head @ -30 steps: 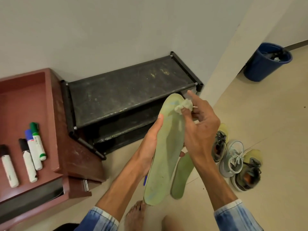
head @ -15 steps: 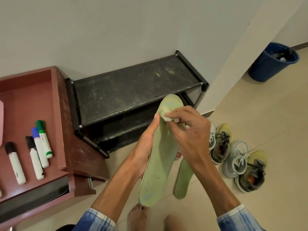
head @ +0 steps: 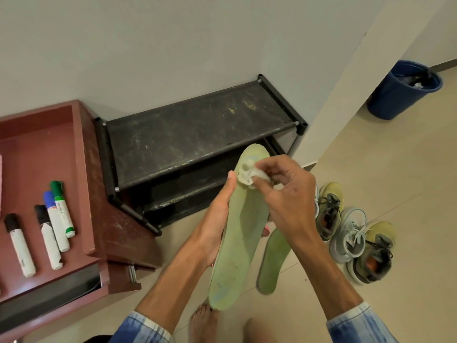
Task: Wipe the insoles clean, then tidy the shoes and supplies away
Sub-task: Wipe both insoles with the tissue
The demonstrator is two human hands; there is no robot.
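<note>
Sliding leftward over the last second, the right hand [head: 284, 196] has carried its crumpled white tissue wad [head: 249, 175] from the right rim of the toe onto the toe's left side, almost against the other thumb. Fingertips and thumb pinch the wad tight and press it flat to the pale green foam insole [head: 237, 233].

The left hand [head: 215, 219] grips that insole along its left edge, thumb on the face and fingers curled behind. The insole is held in the air in front of the black two-shelf shoe rack [head: 197, 134], toe pointing at the rack's lower shelf and heel back toward the person. Its long axis thus runs away from the wad toward the person, so the next stroke is probably a pull heelward by the right hand.

A second green insole [head: 274, 263] lies on the floor right of the rack, with the worn yellow-and-grey sneakers [head: 356, 243] farther right.
</note>
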